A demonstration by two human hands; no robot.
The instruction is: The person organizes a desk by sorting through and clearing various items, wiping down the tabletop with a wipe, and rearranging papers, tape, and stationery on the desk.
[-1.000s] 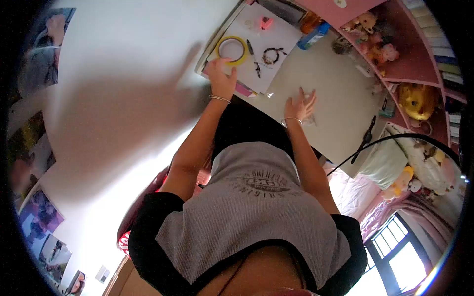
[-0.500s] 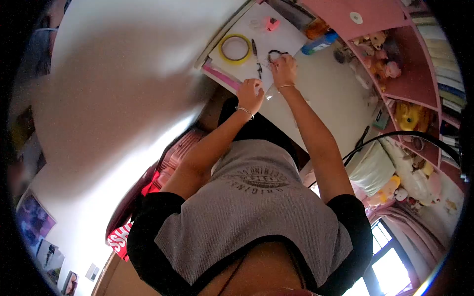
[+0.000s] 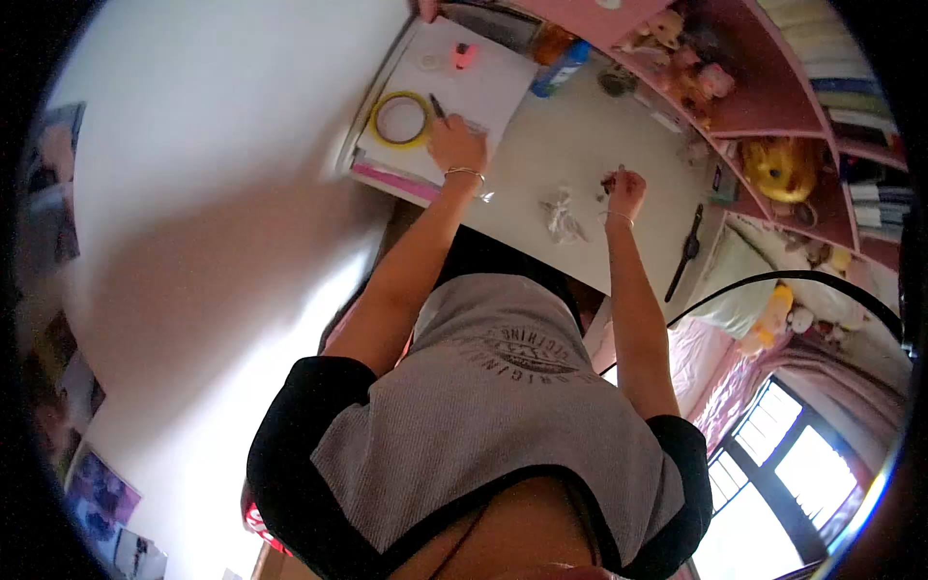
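Observation:
My left hand [image 3: 457, 145] lies over the white paper [image 3: 498, 72] with its fingers bent down. Beside its fingertips is a dark pen [image 3: 437, 104]; whether the fingers grip anything beneath them is hidden. A yellow-rimmed roll of tape [image 3: 400, 119] rests just left of that hand. Further right, my right hand [image 3: 628, 193] is closed over the desk, pinching a small dark loop [image 3: 607, 184] that looks like a bracelet. Crumpled clear plastic [image 3: 563, 217] sits on the desk between the hands.
A pink item [image 3: 464, 55] is on the paper's far part. A blue bottle [image 3: 561, 70] stands at the back of the desk [image 3: 541, 145]. A black watch [image 3: 685, 253] lies at the right edge. Pink shelves [image 3: 773, 97] hold toys and books.
My right hand has moved right, off the paper, with the dark loop. My left hand has moved forward onto the paper beside the pen. Crumpled plastic now shows on the desk. The view has shifted.

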